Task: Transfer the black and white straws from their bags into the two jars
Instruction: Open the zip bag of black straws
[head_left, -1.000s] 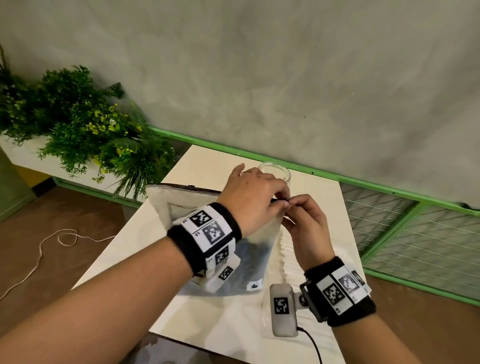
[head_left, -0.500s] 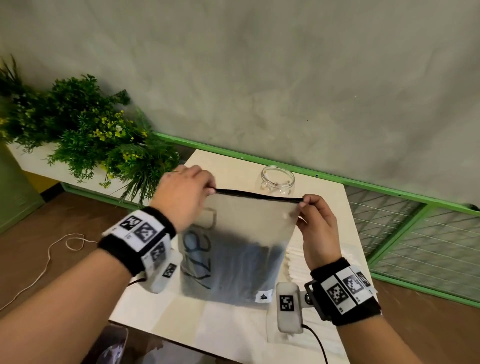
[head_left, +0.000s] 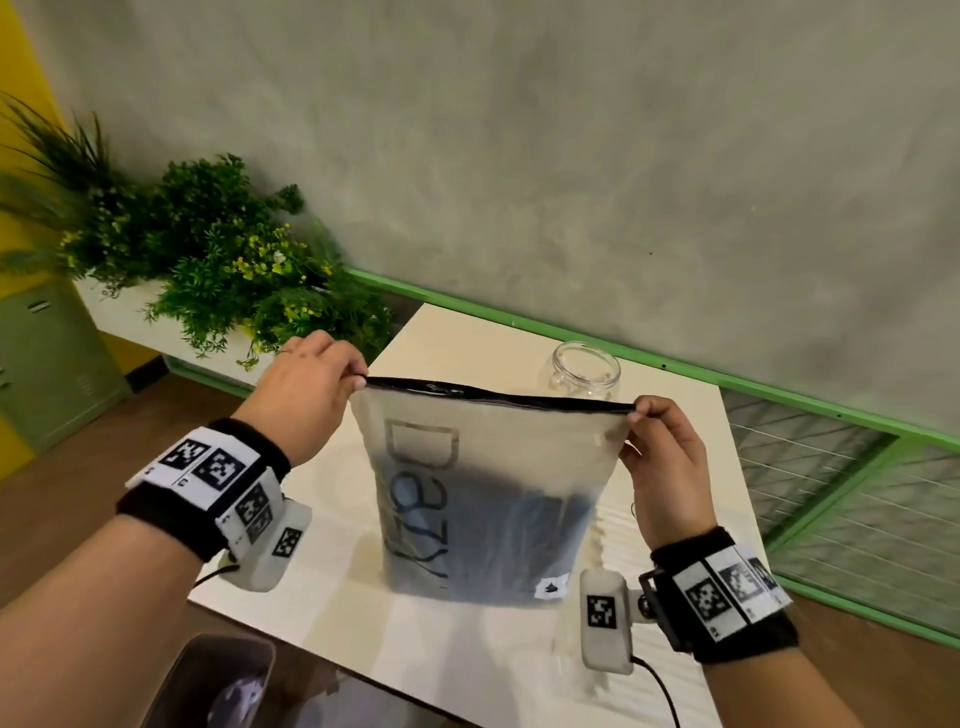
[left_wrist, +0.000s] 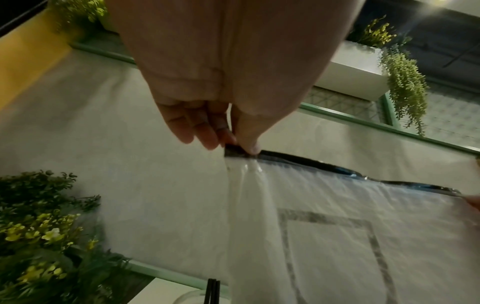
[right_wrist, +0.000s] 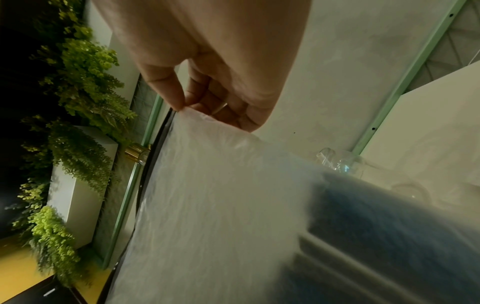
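The bag (head_left: 483, 499) was cloudy, so the dark bundle (head_left: 524, 540) inside was only a blur, maybe black straws. It hid the jar's (head_left: 586, 370) bottom. The bin (head_left: 218, 680) was cut off by the edge.

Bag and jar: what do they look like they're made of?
Bag: looks like thin frosted plastic film, matte and translucent; the dark contents show through as a blur, and it wrinkles where the left hand and right hand pinch its black strip, likely a zip seal. Jar: clear and glossy, probably glass, though clear plastic can't be ruled out.
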